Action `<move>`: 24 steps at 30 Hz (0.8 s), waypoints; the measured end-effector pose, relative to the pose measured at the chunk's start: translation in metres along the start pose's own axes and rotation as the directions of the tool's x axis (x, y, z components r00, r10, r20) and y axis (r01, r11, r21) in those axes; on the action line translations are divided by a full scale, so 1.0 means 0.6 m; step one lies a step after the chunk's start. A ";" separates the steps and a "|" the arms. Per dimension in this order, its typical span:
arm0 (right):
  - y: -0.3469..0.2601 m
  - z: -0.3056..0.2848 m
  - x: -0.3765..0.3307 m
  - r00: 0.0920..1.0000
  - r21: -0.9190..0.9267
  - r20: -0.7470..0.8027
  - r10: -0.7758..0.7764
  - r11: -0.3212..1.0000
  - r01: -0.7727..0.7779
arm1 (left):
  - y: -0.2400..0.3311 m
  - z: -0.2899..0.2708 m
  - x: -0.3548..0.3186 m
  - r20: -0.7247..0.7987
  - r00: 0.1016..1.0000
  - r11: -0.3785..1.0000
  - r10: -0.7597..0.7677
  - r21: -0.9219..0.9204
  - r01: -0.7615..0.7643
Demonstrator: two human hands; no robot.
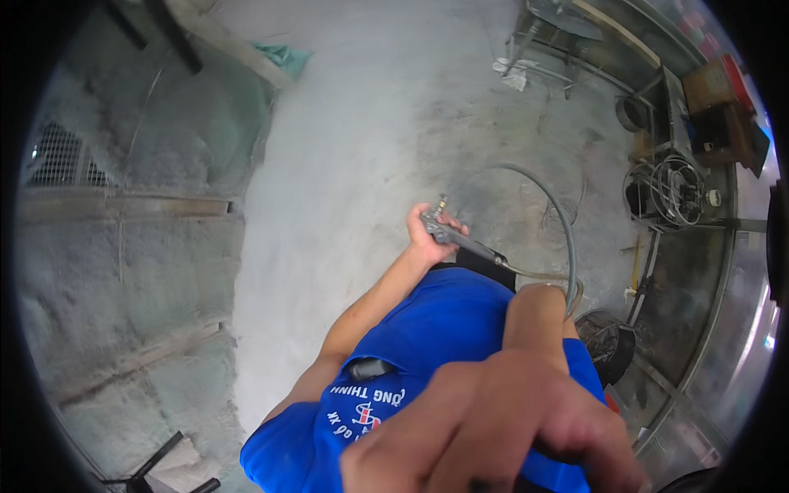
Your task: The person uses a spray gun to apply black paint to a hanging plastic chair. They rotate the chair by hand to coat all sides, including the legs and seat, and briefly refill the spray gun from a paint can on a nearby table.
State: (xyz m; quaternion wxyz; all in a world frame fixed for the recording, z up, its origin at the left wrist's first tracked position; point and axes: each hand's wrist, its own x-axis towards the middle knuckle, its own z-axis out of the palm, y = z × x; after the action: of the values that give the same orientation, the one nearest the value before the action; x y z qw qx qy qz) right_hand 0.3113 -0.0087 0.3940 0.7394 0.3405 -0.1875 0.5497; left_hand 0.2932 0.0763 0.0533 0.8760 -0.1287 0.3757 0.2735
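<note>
My left hand [426,243] is closed around a grey metal spray gun [464,241] in front of my waist. A small brass fitting [443,202] sticks up from its head. From the handle end, a grey hose [567,222] loops out over the floor and back past my right forearm. My right hand [526,411] is raised very close to the view, large and blurred, in front of my blue shirt [444,320]. Its fingertips run off the lower edge, so whether it holds anything is hidden.
Coiled cables [675,191] hang at the right beside a brown wooden box [715,86]. A dark round bin-like object [606,345] stands near my right side. A dusty stool [546,33] is at the far right. Grey, dust-covered panels [164,271] line the left.
</note>
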 end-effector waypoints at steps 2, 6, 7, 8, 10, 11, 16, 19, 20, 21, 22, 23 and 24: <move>-0.029 0.014 0.047 0.986 0.058 -0.164 0.006 0.998 0.004 | 0.016 0.067 0.035 -0.007 0.999 0.999 0.039 0.000 -0.039; -0.098 -0.070 0.125 0.989 0.095 0.026 0.144 0.985 -0.146 | 0.058 0.107 0.077 -0.088 0.994 0.993 0.065 -0.092 -0.073; -0.119 -0.091 0.157 0.984 0.105 0.063 0.168 0.979 -0.174 | 0.063 0.131 0.106 -0.080 0.994 0.994 0.074 -0.073 -0.080; -0.137 -0.099 0.178 0.984 0.094 0.053 0.170 0.980 -0.174 | 0.060 0.140 0.118 -0.067 0.994 0.995 0.083 -0.057 -0.087; -0.172 -0.123 0.219 0.983 0.062 0.031 0.182 0.981 -0.183 | 0.071 0.169 0.151 -0.069 0.992 0.994 0.103 -0.031 -0.105; -0.186 -0.131 0.229 0.984 0.032 0.013 0.177 0.984 -0.177 | 0.073 0.176 0.159 -0.106 0.991 0.995 0.084 -0.050 -0.090; -0.277 -0.181 0.286 0.988 -0.295 -0.152 0.003 0.954 -0.048 | 0.081 0.233 0.222 -0.141 0.985 0.983 0.102 -0.135 -0.121; -0.345 -0.184 0.326 0.951 -0.152 -0.282 0.125 0.973 -0.173 | 0.111 0.249 0.247 -0.131 0.986 0.977 0.102 -0.175 -0.124; -0.365 -0.183 0.343 0.911 0.031 -0.296 0.287 0.956 -0.291 | 0.123 0.255 0.254 -0.158 0.984 0.977 0.083 -0.180 -0.112; -0.379 -0.185 0.357 0.864 0.314 -0.323 0.387 0.905 -0.287 | 0.135 0.257 0.261 -0.112 0.990 0.977 0.084 -0.186 -0.104; -0.385 -0.187 0.379 0.805 0.570 -0.346 0.481 0.790 -0.226 | 0.150 0.276 0.271 -0.090 0.993 0.975 0.072 -0.202 -0.089; -0.400 -0.197 0.391 0.746 0.833 -0.392 0.538 0.552 0.039 | 0.156 0.274 0.279 -0.146 0.988 0.969 0.044 -0.236 -0.078; -0.413 -0.195 0.428 0.687 0.922 -0.387 0.615 0.237 0.308 | 0.165 0.298 0.292 -0.087 0.994 0.971 0.064 -0.223 -0.082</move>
State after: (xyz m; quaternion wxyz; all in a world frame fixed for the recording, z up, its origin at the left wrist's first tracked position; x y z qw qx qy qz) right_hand 0.6164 0.2098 0.4064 0.3119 0.4540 0.4477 0.7044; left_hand 0.4406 0.3014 0.0459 0.8294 -0.2244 0.3811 0.3414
